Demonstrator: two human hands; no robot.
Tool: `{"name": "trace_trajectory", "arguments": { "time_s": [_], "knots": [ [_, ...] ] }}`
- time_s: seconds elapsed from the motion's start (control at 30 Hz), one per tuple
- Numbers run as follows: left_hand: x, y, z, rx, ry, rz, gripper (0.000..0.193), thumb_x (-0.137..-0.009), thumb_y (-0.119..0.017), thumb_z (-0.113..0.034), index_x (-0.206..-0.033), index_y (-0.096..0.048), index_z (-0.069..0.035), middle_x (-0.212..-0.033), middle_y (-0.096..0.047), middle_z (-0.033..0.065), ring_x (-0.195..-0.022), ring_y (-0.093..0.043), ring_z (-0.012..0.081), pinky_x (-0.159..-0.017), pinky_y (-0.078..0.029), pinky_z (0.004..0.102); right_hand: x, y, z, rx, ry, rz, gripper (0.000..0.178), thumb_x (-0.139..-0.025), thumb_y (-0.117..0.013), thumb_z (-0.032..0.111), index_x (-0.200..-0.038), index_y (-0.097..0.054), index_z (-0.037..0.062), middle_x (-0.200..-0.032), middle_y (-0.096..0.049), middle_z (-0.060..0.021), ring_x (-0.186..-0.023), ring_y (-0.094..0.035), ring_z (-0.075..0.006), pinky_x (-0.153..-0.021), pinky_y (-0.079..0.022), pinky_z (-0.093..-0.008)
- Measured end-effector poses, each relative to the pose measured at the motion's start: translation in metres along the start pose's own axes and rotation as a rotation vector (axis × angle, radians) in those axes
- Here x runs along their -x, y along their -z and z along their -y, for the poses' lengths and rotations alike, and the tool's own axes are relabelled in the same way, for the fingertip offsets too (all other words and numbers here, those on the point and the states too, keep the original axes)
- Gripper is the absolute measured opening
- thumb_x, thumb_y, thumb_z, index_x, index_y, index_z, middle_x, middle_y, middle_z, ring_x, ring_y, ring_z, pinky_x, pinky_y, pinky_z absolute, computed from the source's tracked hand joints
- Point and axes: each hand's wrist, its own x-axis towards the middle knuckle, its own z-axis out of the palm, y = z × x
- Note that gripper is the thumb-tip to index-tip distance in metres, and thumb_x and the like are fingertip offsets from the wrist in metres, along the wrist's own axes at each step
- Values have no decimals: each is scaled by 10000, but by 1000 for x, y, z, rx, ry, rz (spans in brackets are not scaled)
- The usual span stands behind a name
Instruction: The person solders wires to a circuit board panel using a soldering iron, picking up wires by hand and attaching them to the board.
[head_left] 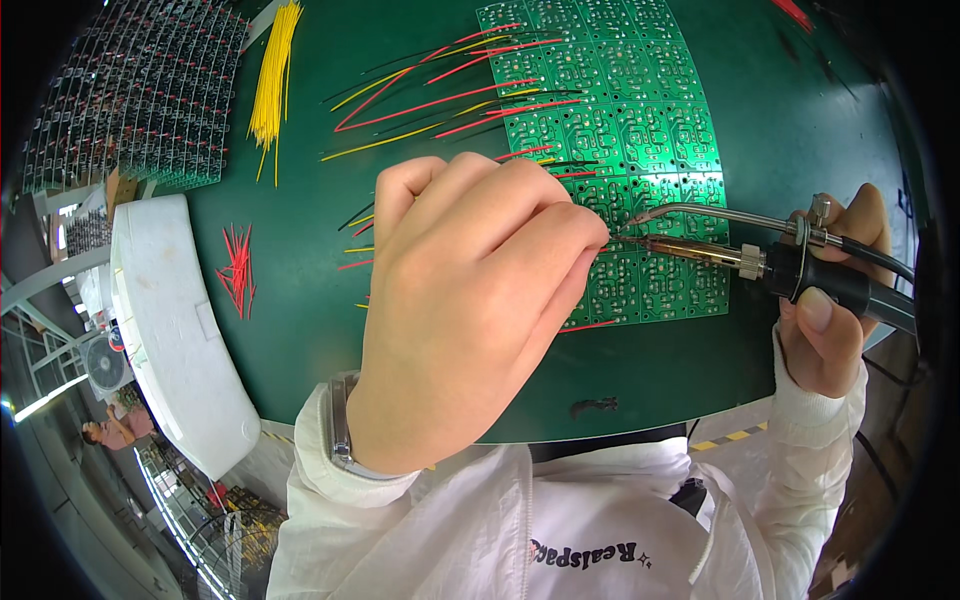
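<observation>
Circuit-board panel (650,140): flat on the tabletop (310,340), partly beneath the left hand (470,290). Judged light, stiff, and fragile at its joints; grip by the bare edges. Thin wires (440,105) extend from its left side; likely springy, easily strained. Left fingers curled at the soldering iron's tip; whether they grip anything cannot be told. Right hand (832,335) grasps the soldering iron (848,290) by its black handle, the proper hold; metal presumably hot.

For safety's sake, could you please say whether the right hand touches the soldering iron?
Touching: the head view shows the right hand holding the soldering iron, thumb on its black handle.
</observation>
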Motion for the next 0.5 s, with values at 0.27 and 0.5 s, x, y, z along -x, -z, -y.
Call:
{"name": "trace_trajectory", "arguments": {
  "time_s": [0.27,0.5],
  "knots": [
    [0,0,-1,-18,-6,1,206,-648,-814,9,-812,-733,-87,-811,-660,4,-757,-609,192,-766,-426,319,0,2,1,34,-20,-2,495,-688,-796,283,-901,-385,107,-774,-418,-7,-694,-364,-93,-617,-310,-255],
    [0,-1,0,-24,-21,-5,213,-649,-813,9,-817,-729,-91,-814,-657,1,-752,-605,187,-766,-418,323,1,-1,0,69,11,-61,488,-697,-803,274,-896,-392,102,-778,-434,-4,-701,-345,-87,-620,-284,-259]
  ]
}}
